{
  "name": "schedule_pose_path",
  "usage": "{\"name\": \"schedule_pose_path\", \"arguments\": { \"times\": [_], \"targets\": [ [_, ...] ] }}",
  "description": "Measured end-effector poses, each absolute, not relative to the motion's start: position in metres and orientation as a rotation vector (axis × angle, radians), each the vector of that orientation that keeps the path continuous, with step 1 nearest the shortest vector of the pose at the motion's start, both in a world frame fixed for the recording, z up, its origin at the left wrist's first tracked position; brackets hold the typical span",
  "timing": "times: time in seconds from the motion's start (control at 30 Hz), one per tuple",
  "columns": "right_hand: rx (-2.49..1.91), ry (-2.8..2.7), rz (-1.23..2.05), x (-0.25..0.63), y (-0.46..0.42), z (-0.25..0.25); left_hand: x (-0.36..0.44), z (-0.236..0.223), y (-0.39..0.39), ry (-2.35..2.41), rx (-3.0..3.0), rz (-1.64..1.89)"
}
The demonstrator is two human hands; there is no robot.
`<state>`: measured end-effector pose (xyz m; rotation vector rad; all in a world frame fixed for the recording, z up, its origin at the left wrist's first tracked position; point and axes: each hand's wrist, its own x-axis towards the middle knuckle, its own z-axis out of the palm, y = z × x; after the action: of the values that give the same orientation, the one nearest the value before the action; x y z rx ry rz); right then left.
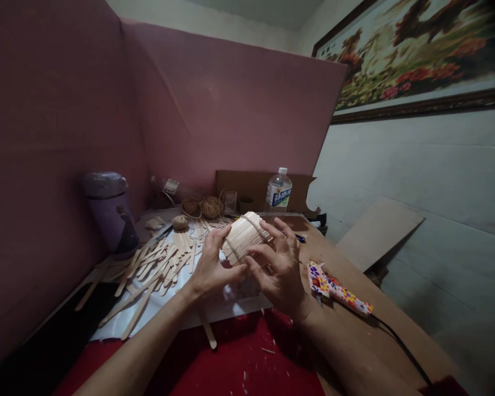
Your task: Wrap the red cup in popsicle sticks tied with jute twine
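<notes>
Between my two hands is a small barrel-like piece made of wooden craft sticks (244, 237), tilted above the table, with two bands of twine around it. My left hand (214, 258) grips its left end, thumb underneath and fingers behind. My right hand (278, 258) holds the right end, with thumb and index finger pinched near the lower band. Below and to the left, many loose craft sticks (165, 269) lie in a heap on a white sheet (109, 324). A single stick (207, 329) sticks out over the red cloth (231, 368).
On the right lies a flower-patterned glue gun (340, 293) with a black cord. Twine balls (212, 207), a labelled plastic bottle (279, 190) and a cardboard strip (243, 184) stand at the back. A purple flask (112, 214) is at the left, by the pink partition (231, 104).
</notes>
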<state>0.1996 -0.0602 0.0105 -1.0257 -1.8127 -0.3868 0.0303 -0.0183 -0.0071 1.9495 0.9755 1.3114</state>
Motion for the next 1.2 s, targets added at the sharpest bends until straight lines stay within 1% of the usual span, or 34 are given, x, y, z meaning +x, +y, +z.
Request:
{"name": "schedule_pose_path", "arguments": {
  "times": [0.2, 0.43, 0.53, 0.97, 1.2],
  "targets": [
    [-0.956, -1.916, -0.373, 0.200, -0.064, 0.015, 0.033, -0.003, -0.021, 0.989, 2.000, 1.302],
    [-0.941, -2.038, -0.553, 0.201, -0.070, 0.029, 0.033, -0.004, -0.022, 1.007, 2.102, 1.311],
    [-0.936, -2.077, -0.572, 0.200, -0.070, 0.031, 0.033, -0.006, -0.020, 1.008, 2.152, 1.340],
    [-0.922, -2.295, -0.539, 0.207, -0.060, 0.044, 0.033, -0.009, -0.017, 0.957, 2.226, 1.377],
    [-0.885, -2.208, -0.338, 0.210, -0.061, 0.039, 0.032, -0.011, -0.014, 0.968, 2.230, 1.384]
  ]
}}
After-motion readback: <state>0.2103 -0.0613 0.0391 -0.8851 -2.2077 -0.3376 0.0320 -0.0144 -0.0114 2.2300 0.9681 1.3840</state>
